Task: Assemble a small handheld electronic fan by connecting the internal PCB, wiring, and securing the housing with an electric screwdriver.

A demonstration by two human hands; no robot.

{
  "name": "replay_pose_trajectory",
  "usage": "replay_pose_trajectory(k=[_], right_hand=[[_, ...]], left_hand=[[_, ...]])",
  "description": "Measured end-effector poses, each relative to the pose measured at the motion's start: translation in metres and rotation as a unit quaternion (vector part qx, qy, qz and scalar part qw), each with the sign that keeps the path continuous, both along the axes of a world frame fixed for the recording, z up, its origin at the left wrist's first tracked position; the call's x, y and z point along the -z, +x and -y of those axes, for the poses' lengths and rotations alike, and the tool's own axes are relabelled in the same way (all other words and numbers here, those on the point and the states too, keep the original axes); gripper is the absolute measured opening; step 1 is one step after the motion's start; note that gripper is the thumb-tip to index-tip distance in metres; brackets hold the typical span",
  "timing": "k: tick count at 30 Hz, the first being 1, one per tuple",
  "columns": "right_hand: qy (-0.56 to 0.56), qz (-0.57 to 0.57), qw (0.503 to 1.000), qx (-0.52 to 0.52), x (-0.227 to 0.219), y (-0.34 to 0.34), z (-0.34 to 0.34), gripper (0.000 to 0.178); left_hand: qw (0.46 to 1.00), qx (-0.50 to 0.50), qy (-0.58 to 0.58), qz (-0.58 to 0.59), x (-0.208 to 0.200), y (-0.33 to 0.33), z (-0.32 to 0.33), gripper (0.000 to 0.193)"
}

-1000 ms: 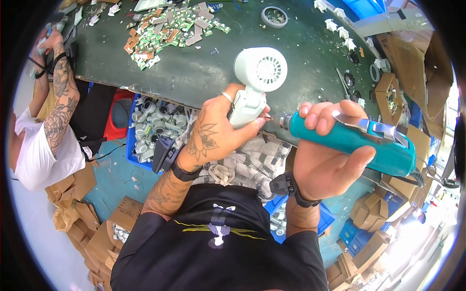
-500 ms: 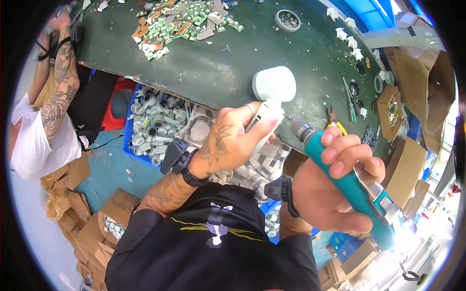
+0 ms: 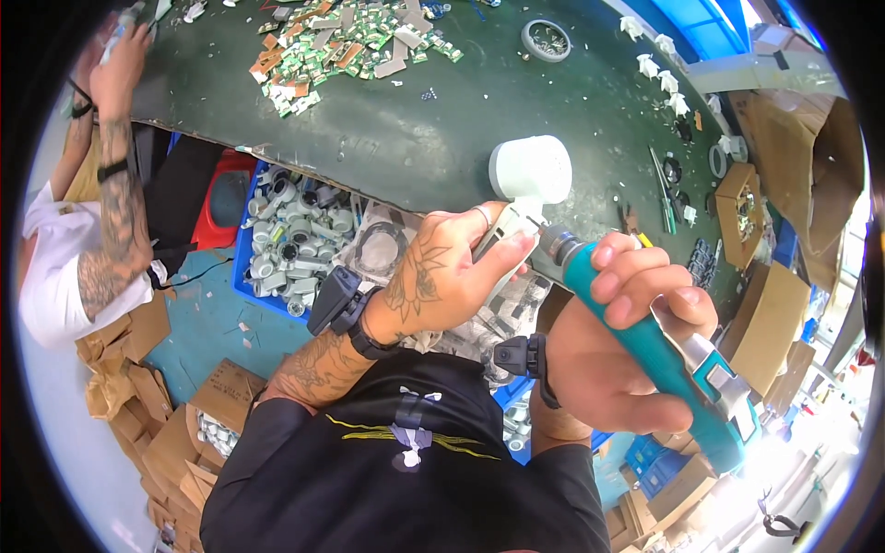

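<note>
The left hand (image 3: 442,276) pinches the stem of a white round-headed part (image 3: 528,175), held above the counter (image 3: 387,129) edge. The right hand (image 3: 618,350) wraps a teal electric screwdriver (image 3: 645,341); its long axis runs up-left, tip meeting the stem just beside the left fingertips.

A white plastic device (image 3: 525,180) (round-headed) sits upper centre; a teal electric screwdriver (image 3: 659,346) slants toward lower right, tip meeting it.

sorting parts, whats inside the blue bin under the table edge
The blue bin holds many white-grey round parts; its right side is hidden behind the left hand.
</note>
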State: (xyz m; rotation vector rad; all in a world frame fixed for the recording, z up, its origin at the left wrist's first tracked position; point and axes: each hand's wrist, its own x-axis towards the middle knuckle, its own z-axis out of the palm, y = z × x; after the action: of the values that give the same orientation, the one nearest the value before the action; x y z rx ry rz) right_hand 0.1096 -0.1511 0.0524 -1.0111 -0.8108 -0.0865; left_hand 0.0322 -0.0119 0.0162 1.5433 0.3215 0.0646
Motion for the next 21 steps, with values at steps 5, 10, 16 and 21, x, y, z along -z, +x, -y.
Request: replay_pose_trajectory(k=[5, 10, 16, 21], right_hand=[[-0.027, 0.02, 0.999, 0.002, 0.003, -0.003, -0.003, 0.078], [-0.023, 0.008, 1.0, 0.006, 0.004, -0.006, -0.006, 0.068], [-0.078, 0.021, 0.997, -0.019, 0.002, 0.0, -0.005, 0.067], [-0.08, 0.023, 0.996, -0.018, 0.001, -0.001, -0.009, 0.065]], left_hand=[[1.0, -0.006, 0.01, 0.015, 0.005, -0.001, 0.004, 0.026], [0.999, -0.026, -0.026, 0.023, 0.011, -0.003, 0.008, 0.024], [1.0, -0.021, 0.008, 0.017, 0.018, -0.004, 0.007, 0.024], [0.999, -0.025, 0.009, 0.033, 0.019, -0.004, 0.003, 0.024]])
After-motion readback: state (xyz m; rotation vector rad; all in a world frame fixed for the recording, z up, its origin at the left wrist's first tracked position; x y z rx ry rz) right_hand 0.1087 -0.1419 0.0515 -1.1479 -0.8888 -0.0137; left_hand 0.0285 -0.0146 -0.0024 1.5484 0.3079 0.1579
